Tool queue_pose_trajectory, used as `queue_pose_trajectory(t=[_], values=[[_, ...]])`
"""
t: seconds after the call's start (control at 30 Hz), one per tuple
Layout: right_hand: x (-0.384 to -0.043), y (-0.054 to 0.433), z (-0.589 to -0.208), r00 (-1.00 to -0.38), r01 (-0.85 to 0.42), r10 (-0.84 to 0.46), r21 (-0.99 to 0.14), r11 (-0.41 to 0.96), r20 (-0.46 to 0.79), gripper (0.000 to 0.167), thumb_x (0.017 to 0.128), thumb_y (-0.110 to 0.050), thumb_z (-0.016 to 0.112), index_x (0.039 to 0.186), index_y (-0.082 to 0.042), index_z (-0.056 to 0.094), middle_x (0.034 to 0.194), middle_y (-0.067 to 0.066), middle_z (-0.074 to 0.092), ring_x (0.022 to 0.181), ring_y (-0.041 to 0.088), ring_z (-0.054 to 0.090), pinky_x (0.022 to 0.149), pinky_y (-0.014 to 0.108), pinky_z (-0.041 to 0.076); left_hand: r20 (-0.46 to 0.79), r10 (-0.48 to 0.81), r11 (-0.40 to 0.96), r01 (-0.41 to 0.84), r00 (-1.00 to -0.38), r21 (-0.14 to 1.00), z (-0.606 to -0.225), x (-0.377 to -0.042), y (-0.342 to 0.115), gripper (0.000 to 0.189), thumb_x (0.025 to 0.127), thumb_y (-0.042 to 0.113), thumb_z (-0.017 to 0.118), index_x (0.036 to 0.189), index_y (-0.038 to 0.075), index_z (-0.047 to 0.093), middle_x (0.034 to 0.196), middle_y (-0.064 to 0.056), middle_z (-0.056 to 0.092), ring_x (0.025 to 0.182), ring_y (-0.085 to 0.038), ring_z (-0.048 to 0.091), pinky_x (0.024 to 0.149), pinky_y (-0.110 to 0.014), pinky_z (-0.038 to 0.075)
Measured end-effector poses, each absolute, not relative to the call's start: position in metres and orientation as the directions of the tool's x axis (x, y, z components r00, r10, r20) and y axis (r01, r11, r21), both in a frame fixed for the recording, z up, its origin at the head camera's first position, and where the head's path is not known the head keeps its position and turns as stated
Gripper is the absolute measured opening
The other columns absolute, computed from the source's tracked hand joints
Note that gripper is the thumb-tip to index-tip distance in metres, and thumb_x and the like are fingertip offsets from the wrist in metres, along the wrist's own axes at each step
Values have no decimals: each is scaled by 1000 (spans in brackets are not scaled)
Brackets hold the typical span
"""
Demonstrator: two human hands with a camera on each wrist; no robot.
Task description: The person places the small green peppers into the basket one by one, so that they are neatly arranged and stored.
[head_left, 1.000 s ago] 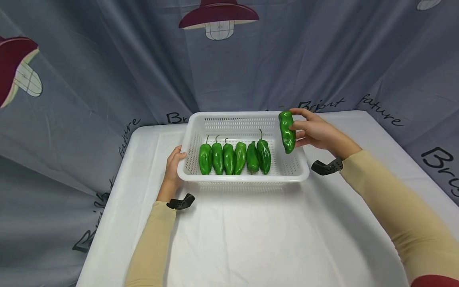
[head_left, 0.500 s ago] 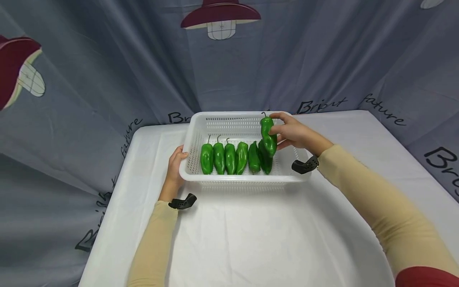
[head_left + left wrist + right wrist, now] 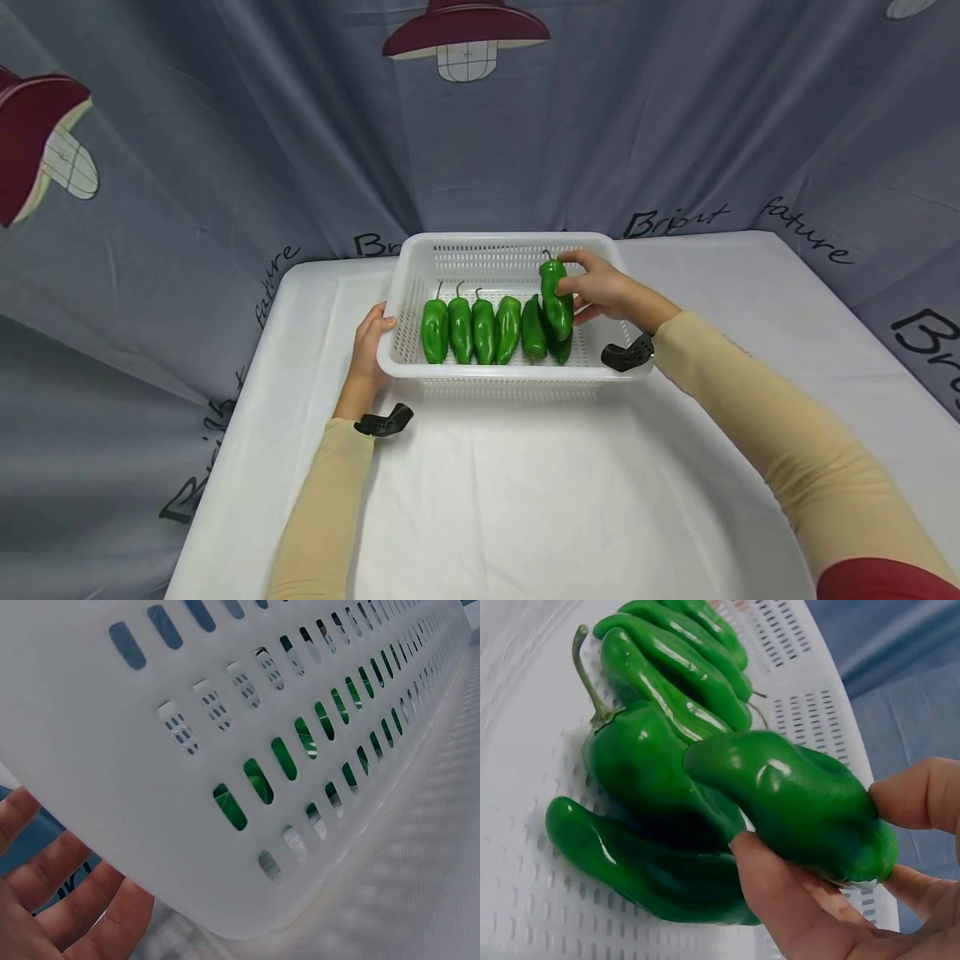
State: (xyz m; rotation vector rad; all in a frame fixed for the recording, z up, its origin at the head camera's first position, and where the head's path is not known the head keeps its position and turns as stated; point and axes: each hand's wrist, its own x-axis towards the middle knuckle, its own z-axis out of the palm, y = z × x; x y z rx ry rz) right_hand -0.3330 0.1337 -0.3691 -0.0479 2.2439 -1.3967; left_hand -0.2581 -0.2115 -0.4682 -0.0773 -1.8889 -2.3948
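Observation:
A white perforated plastic basket (image 3: pixel 510 372) holds several green peppers (image 3: pixel 460 329) lying side by side. On the basket's left rim my left hand (image 3: pixel 366 354) grips with the thumb over the edge; its fingers (image 3: pixel 97 892) lie along the outer wall (image 3: pixel 135 787) in the left wrist view. My right hand (image 3: pixel 611 293) pinches another green pepper (image 3: pixel 555 300) between thumb and fingers, inside the basket at its right part. In the right wrist view the held pepper (image 3: pixel 802 802) is over the rightmost peppers in the row and partly covers them.
The basket stands toward the back of a table covered with a white cloth (image 3: pixel 480 492). Behind it hangs a grey-blue curtain (image 3: pixel 315 150) printed with red lamps and lettering. A bare part of the basket floor (image 3: pixel 592 346) shows right of the row.
My right hand has carried the pepper leftward from over the basket's right rim, then lowered it toward the right end of the row. The left hand keeps its hold on the rim.

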Motion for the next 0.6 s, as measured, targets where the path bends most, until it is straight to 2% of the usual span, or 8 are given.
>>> queue_pose_trajectory(t=[0.17,0.37,0.6], values=[[-334,134,-372,-876,228,-269,-835,502,-401,78,98,-12,53,164,-17,12,144,28,48,73,17,70,72,43,62,95,-46,-220,103,-994,970,-467,-257,-211,45,94,15,37,135,-1,50,114,4,64,102,-9,62,87,-19,52],[-334,136,-374,-868,231,-266,-815,531,-419,77,99,-14,54,164,-16,13,141,26,51,71,18,68,75,46,62,82,-47,-200,90,-996,976,-468,-258,-211,46,95,15,36,136,-1,48,117,3,64,105,-9,62,88,-19,52],[-335,139,-376,-855,237,-265,-791,564,-445,78,99,-15,55,164,-16,11,143,27,50,78,21,68,75,46,62,64,-51,-186,72,-997,980,-467,-257,-211,49,95,17,36,139,-2,46,122,0,61,106,-8,62,88,-18,52]])
